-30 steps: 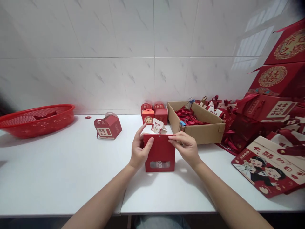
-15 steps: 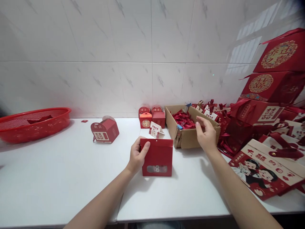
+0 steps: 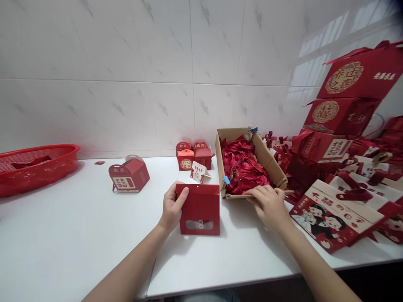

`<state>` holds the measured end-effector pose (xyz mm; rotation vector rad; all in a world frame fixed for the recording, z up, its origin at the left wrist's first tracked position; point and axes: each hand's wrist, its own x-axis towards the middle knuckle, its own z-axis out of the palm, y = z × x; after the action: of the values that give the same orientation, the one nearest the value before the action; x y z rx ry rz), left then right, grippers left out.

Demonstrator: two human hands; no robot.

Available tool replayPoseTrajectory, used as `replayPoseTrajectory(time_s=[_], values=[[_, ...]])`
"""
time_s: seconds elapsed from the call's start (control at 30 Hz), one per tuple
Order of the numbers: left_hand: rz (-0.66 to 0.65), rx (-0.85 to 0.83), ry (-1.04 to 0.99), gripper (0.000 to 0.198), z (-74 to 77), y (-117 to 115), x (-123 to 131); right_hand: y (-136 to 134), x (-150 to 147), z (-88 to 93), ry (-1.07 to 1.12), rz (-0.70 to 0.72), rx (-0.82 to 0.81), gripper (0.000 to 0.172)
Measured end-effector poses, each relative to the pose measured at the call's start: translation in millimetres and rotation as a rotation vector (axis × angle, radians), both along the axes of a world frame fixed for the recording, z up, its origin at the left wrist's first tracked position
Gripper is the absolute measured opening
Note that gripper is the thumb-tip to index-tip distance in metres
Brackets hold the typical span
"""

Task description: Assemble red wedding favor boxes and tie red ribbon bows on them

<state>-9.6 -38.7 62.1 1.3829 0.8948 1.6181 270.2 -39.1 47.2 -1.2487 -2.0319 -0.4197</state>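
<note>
My left hand (image 3: pixel 173 205) grips the upper left edge of a red gift box (image 3: pixel 201 205), thumb on its near face. The gift box stands upright on the table and has a small clear window low on that face. My right hand (image 3: pixel 271 206) has its fingers hooked over the near edge of an open cardboard box (image 3: pixel 273 165), which is tipped toward me. Inside lies a heap of dark red ribbons (image 3: pixel 241 163). A blue clip (image 3: pixel 226 180) sits on the cardboard box's left corner.
Behind the gift box stand small red boxes (image 3: pixel 203 155) and a white folded card (image 3: pixel 199 172). Farther left are another red box (image 3: pixel 130 175) and a red plastic basket (image 3: pixel 63 165). Stacked red boxes (image 3: pixel 338 115) and a gift bag (image 3: pixel 340 218) crowd the right side.
My right hand has come down onto the cardboard box's near edge, and the box now tilts toward me, showing more ribbons. My left hand still holds the gift box. The view has shifted slightly right.
</note>
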Motion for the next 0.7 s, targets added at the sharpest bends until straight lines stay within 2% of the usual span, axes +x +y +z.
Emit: replayPoseTrajectory(time_s=[0.17,0.3,0.37,0.43,0.57,0.7], values=[[0.004,-0.021,-0.027,0.025,-0.7,2,-1,-7,-7,1.4,0.045,-0.060,-0.007,0.011],[-0.008,-0.017,-0.019,0.024,-0.3,3,-1,1,-5,20.0,0.090,-0.078,-0.153,0.031],[-0.008,-0.008,-0.018,0.024,-0.1,3,-1,15,-5,35.7,0.110,-0.205,-0.284,0.037],[-0.012,-0.004,-0.029,0.024,-0.1,3,-1,35,-7,53.4,0.103,-0.346,-0.428,0.036],[-0.023,-0.021,-0.044,0.023,-0.1,3,-2,79,-11,83.6,0.064,-0.312,-0.579,0.026],[-0.025,-0.026,-0.019,0.024,0.7,2,-2,114,-14,94.6,-0.038,-0.293,-0.761,0.015]])
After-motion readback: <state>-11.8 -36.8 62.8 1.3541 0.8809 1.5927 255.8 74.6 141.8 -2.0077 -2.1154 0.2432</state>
